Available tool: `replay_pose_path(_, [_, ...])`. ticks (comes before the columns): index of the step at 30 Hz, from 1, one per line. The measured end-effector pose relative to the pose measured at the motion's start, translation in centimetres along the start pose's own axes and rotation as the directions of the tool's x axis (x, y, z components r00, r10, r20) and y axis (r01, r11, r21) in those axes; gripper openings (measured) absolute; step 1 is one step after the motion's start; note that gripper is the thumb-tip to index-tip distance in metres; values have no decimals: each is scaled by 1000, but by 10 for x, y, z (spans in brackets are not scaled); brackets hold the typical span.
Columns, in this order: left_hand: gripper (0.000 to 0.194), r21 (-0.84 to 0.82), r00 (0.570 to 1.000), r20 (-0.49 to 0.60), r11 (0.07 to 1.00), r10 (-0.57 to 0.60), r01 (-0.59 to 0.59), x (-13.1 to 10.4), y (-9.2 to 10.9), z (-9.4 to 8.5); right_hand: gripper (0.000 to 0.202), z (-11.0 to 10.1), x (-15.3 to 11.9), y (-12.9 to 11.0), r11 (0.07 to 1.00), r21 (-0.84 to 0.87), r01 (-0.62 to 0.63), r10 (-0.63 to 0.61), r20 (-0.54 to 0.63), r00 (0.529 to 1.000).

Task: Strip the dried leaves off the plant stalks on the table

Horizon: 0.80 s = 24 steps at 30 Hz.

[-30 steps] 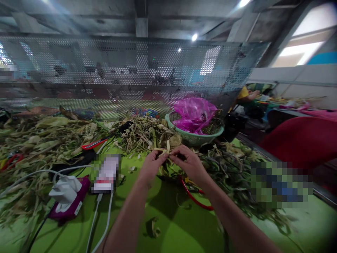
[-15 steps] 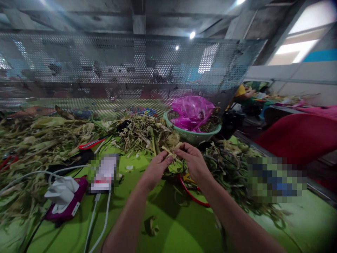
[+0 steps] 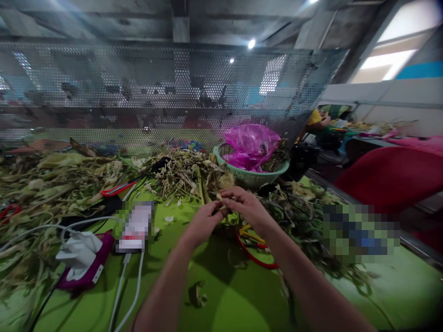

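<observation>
Your 2 hands meet in front of you over the table (image 3: 238, 299). Your right hand (image 3: 246, 207) pinches a pale plant strip (image 3: 218, 197), which lies at the meeting of your fingertips, mostly hidden by them. Your left hand (image 3: 203, 222) has its thumb and fingers drawn in beside the strip; you can't tell here whether they grip it. Just below your right hand lies a tool with a red loop (image 3: 256, 262) and a yellow part. Just beyond your hands, a green stalk (image 3: 201, 183) leans against a heap of dry plant scraps (image 3: 180, 171). Behind your right hand, a light-green basket (image 3: 255, 179) holds a purple bag (image 3: 252, 144). Well to your left are a red cutter (image 3: 118, 188), a blurred-out phone (image 3: 134, 227) and a purple power strip (image 3: 90, 275) bearing a white plug (image 3: 79, 250).
</observation>
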State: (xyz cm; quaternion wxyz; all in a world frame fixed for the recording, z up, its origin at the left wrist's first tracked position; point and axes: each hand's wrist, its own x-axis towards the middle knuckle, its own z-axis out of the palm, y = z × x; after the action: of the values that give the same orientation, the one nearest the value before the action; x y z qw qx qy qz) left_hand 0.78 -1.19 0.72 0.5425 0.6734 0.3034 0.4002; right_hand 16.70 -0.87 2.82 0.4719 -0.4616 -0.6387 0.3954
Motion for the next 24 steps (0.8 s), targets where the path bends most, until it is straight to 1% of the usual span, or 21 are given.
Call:
replay_pose_path(4, [37, 65, 1000, 4, 998, 10, -10, 0, -1, 0, 22, 5, -1, 1, 992, 99, -75, 73, 24, 997])
replay_pose_path(6, [37, 65, 1000, 11, 998, 4, -5, 0, -3, 1, 21, 8, -1, 3, 991, 114, -62, 64, -17, 998])
replay_pose_path(8, [34, 41, 1000, 28, 999, 10, -11, 0, -5, 2, 19, 11, -1, 7, 994, 100, -35, 43, -77, 996])
replay_pose_path(11, [27, -22, 999, 53, 1000, 1, 0, -1, -5, 5, 17, 13, 0, 13, 995, 94, -31, 45, -142, 989])
replay_pose_path(13, [25, -70, 998, 65, 997, -18, 22, -2, -4, 7, 18, 14, 0, 14, 995, 96, -37, 53, -170, 984])
replay_pose_path(15, [25, -116, 998, 52, 992, -36, 42, -3, -2, 8, 20, 13, 1, 14, 995, 89, -52, 67, -176, 982])
replay_pose_path(17, [26, -177, 997, 13, 981, -79, 80, -3, -1, 8, 21, 11, 1, 11, 996, 77, -48, 61, -179, 982])
replay_pose_path(19, [27, -256, 986, -58, 957, -156, 136, -2, -4, 6, 23, 9, 1, 8, 998, 54, 12, 0, -210, 978])
replay_pose_path(20, [28, -305, 973, -117, 939, -200, 156, -2, -6, 5, 26, 8, 1, 6, 998, 25, 55, -47, -246, 968])
replay_pose_path(22, [30, -421, 928, -253, 895, -274, 150, 0, -10, 1, 28, 8, -2, 1, 990, -64, 122, -136, -319, 938])
replay_pose_path(23, [31, -474, 904, -303, 871, -301, 131, 0, -12, -1, 25, 8, -3, -1, 985, -108, 136, -165, -330, 929])
replay_pose_path(24, [32, -519, 888, -332, 848, -318, 109, 1, -14, -3, 20, 10, -5, -3, 979, -146, 144, -184, -317, 930])
